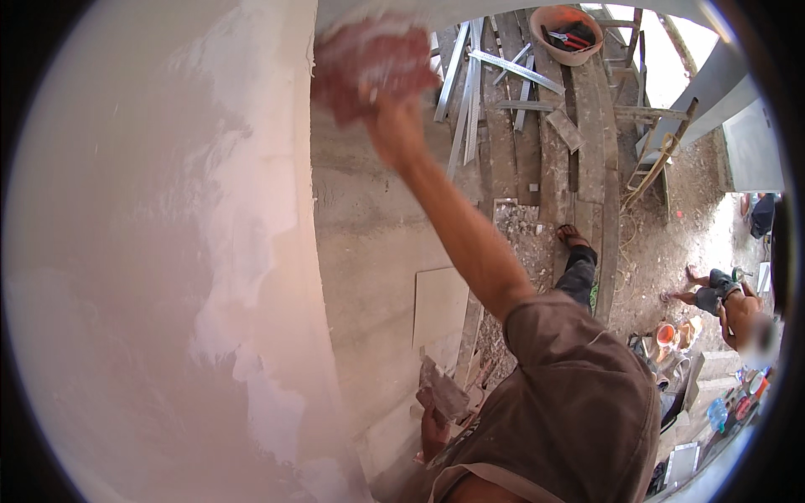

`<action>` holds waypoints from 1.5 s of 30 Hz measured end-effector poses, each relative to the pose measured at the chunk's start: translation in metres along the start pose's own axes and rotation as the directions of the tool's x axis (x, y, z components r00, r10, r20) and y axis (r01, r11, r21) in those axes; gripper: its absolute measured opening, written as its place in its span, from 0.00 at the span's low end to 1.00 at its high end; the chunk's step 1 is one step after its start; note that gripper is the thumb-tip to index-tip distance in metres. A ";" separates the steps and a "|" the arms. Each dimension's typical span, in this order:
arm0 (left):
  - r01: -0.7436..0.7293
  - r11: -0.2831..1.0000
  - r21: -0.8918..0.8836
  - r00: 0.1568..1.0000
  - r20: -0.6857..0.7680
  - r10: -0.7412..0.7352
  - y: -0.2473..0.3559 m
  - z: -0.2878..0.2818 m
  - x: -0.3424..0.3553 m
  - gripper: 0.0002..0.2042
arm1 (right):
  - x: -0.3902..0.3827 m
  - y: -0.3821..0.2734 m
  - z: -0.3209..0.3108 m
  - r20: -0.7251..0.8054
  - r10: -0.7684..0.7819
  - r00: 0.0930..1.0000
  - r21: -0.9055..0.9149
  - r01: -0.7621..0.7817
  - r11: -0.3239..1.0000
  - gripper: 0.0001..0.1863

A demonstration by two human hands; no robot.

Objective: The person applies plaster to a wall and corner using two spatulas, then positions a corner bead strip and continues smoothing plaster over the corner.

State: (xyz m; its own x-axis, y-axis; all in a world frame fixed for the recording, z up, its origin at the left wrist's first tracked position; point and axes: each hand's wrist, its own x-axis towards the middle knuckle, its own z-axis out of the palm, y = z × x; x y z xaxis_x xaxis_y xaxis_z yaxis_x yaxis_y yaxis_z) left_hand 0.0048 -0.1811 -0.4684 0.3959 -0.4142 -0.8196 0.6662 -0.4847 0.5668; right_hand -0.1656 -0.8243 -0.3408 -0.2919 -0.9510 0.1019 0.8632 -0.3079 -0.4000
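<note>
My right hand (392, 117) is stretched far out at the upper middle. It grips a flat reddish-brown plastering tool (377, 63), smeared with white and blurred by motion, at the edge of the wall (159, 251). Patches of white and pinkish filler coat that wall. Lower down, close to my chest, my left hand (434, 432) is closed on a plaster-smeared trowel (444, 390) with a flat greyish blade. The handle is mostly covered by my fingers.
Metal profile strips (474, 92) lie across the planks (591, 126), with a bucket (566, 35) of tools beyond. A thin board (440, 306) is beside the wall. To the right are a wooden ladder (662, 155), another person (729, 302), an orange bucket (666, 335) and rubble.
</note>
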 end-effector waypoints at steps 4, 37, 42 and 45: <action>0.005 1.000 -0.004 1.000 -0.004 -0.005 -0.004 -0.006 -0.003 0.15 | 0.034 -0.019 0.017 0.015 0.075 0.997 0.392 -0.075 0.917 0.09; 0.070 0.988 0.137 0.997 -0.046 -0.064 -0.011 -0.053 -0.001 0.11 | -0.334 -0.081 -0.014 0.439 0.493 0.751 -0.210 -0.448 0.869 0.21; -0.001 1.000 -0.031 1.000 -0.016 0.001 -0.031 -0.023 0.013 0.18 | -0.135 -0.118 -0.040 0.186 0.230 0.955 -0.563 -0.088 0.822 0.20; -0.013 0.998 -0.057 0.992 -0.127 0.006 -0.031 -0.001 0.016 0.20 | -0.037 -0.170 -0.038 0.125 0.301 0.945 -0.753 -0.106 0.649 0.13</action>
State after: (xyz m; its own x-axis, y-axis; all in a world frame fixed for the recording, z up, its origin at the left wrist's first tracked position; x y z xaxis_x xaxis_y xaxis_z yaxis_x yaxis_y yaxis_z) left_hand -0.0087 -0.1722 -0.4993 0.4773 -0.3155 -0.8201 0.6958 -0.4343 0.5720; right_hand -0.3170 -0.7361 -0.3108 0.0351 -0.9953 0.0903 0.2813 -0.0769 -0.9565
